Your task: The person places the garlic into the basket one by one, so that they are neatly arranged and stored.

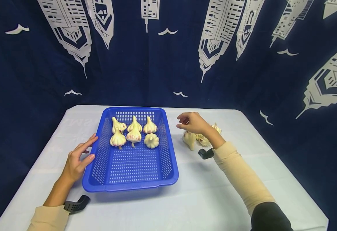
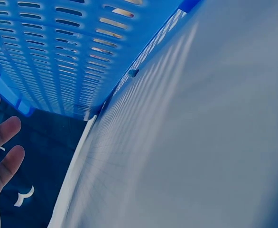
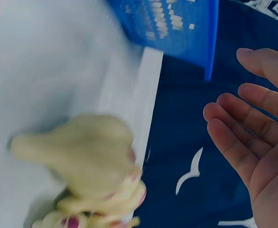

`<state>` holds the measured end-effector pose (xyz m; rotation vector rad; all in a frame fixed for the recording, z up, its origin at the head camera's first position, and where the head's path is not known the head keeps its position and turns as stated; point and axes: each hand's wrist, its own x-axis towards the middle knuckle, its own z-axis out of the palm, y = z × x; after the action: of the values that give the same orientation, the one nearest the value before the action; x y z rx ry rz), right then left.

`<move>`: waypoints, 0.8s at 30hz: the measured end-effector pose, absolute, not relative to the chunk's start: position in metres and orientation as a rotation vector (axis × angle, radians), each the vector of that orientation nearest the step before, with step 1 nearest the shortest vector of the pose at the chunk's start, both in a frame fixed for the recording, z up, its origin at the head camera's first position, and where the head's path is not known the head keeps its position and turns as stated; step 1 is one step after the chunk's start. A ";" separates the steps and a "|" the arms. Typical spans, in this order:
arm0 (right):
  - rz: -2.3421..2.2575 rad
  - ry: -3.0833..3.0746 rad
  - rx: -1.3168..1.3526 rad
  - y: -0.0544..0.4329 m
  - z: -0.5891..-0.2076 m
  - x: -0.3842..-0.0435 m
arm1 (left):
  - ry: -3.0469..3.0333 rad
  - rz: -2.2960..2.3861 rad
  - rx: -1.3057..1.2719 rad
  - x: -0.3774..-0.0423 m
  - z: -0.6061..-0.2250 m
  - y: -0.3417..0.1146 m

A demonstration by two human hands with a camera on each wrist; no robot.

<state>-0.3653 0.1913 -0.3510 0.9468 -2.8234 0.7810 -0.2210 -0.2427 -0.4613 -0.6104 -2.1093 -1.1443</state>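
My left hand touches the left rim of a blue plastic basket, its fingers spread along the edge. In the left wrist view, the fingertips show beside the slotted basket wall. Two rows of garlic bulbs lie in the far half of the basket, one of them a bulb with its stem toward me. My right hand hovers right of the basket with loosely bent fingers and nothing in them. Below it, a loose garlic bulb lies at the edge of a small pile, also seen as a blurred bulb in the right wrist view.
A white cloth covers the table. More garlic bulbs sit partly hidden behind the right forearm. A dark blue curtain with white building prints hangs behind the table's far edge.
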 end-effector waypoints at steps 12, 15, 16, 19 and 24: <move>0.680 -2.879 0.774 0.242 -0.360 -0.370 | -2.097 -1.155 -0.609 -0.222 -0.463 -0.243; 0.670 -2.899 0.722 0.253 -0.363 -0.369 | -2.093 -1.157 -0.611 -0.222 -0.464 -0.243; 0.666 -2.909 0.701 0.256 -0.365 -0.369 | -2.090 -1.156 -0.611 -0.223 -0.464 -0.243; 0.652 -2.925 0.648 0.265 -0.371 -0.368 | -2.084 -1.155 -0.611 -0.224 -0.465 -0.243; 0.643 -2.934 0.609 0.278 -0.381 -0.366 | -2.091 -1.158 -0.611 -0.222 -0.463 -0.243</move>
<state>-0.3656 0.2780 -0.3812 0.6085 -2.9341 0.6426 -0.2223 -0.2425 -0.4634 -0.6107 -2.0911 -1.1584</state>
